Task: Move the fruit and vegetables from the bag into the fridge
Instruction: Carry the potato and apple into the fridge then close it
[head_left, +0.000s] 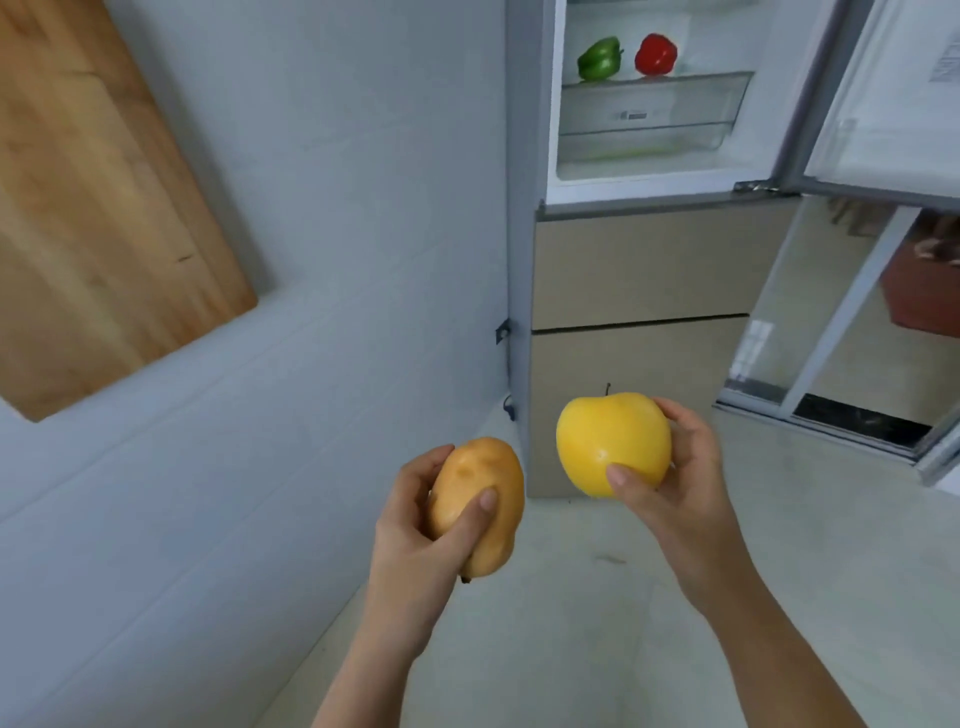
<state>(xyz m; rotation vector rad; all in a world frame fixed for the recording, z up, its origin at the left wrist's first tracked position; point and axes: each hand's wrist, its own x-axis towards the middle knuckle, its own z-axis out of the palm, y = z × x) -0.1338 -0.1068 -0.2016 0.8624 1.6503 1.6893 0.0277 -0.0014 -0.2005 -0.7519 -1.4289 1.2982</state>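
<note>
My left hand (415, 525) is closed around a tan potato (480, 499), held low in the middle of the view. Just to its right, my right hand (675, 467) grips a yellow apple (613, 441) with a short dark stem. Ahead and above stands the fridge (639, 270) with its upper door swung open to the right. On a glass shelf inside sit a green pepper (600, 58) and a red pepper (655, 53). The bag is not in view.
A clear drawer (649, 111) sits below the pepper shelf. The open fridge door (883, 93) juts out at upper right. A pale wall with a wooden board (93, 197) runs along the left. Grey floor (597, 597) lies beneath my hands.
</note>
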